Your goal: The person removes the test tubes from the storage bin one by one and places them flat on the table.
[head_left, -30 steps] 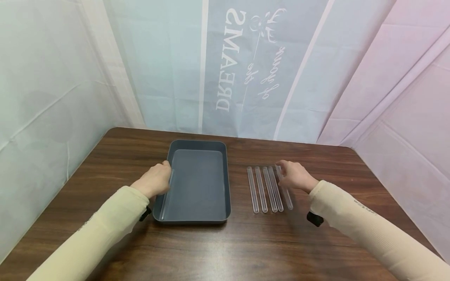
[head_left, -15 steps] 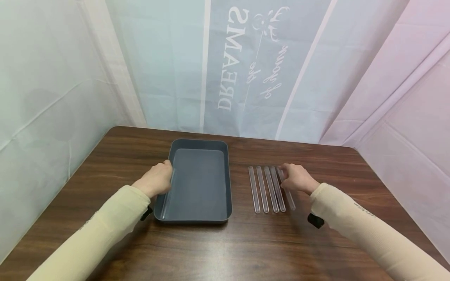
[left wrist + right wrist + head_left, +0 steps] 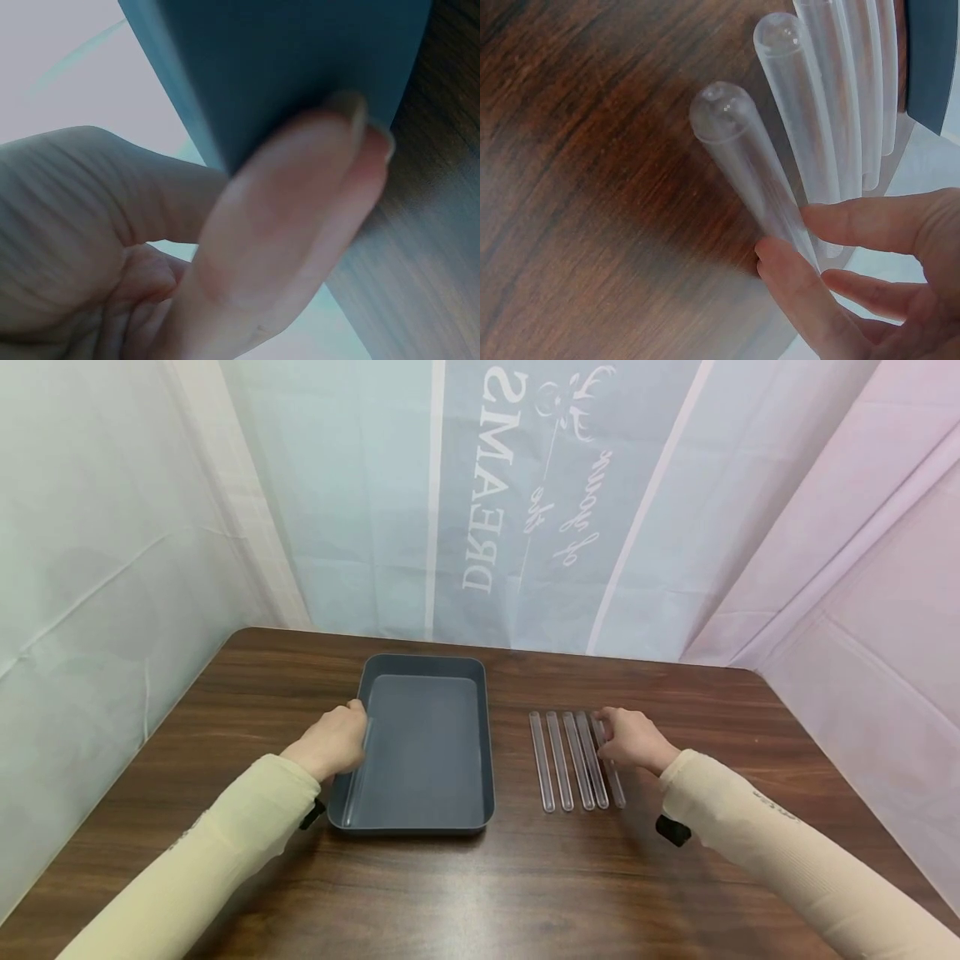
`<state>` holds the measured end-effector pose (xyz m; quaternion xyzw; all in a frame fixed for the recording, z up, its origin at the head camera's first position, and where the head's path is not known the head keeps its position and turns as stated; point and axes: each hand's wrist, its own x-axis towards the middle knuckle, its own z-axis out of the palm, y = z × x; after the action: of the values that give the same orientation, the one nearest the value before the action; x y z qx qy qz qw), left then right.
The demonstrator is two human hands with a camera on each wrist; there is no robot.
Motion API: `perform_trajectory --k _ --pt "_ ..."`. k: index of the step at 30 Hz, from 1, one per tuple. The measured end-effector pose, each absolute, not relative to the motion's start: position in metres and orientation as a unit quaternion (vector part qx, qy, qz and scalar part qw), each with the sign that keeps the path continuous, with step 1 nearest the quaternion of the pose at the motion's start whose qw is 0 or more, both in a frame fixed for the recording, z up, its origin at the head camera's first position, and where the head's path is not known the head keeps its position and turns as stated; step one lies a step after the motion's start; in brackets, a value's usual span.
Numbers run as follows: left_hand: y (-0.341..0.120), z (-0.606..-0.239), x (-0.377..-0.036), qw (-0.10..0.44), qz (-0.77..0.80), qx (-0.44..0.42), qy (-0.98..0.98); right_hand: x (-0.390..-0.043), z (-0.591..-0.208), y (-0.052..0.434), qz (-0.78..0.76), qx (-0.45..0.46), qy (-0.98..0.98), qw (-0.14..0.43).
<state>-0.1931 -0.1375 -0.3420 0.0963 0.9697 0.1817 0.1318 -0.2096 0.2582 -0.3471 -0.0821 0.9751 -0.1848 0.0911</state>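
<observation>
My right hand (image 3: 633, 739) pinches the rightmost test tube (image 3: 754, 184) of 5 lying side by side on the wooden table (image 3: 525, 885), right of the grey tray (image 3: 423, 814). My left hand (image 3: 330, 745) grips the tray's left rim, fingers curled.

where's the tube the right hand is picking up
In the head view it is the rightmost clear tube of the row on the table, right of the grey tray, pinched by the right hand.

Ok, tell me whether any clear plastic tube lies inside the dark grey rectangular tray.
Yes, one clear plastic tube lies inside the dark grey rectangular tray, along its left wall.
</observation>
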Motion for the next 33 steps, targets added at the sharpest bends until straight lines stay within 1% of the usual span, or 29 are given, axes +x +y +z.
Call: perform_trajectory --k 17,24,33 --pt "-0.138 -0.340 -0.191 0.124 0.183 0.104 0.970 -0.207 -0.325 0.254 -0.131 -0.073 0.984 0.091" --pt "-0.138 -0.340 -0.192 0.131 0.179 0.102 0.970 -0.206 -0.322 0.250 -0.134 -0.076 0.984 0.095" --pt "-0.139 -0.339 -0.193 0.129 0.186 0.103 0.969 -0.208 -0.318 0.227 -0.146 -0.110 0.980 0.074"
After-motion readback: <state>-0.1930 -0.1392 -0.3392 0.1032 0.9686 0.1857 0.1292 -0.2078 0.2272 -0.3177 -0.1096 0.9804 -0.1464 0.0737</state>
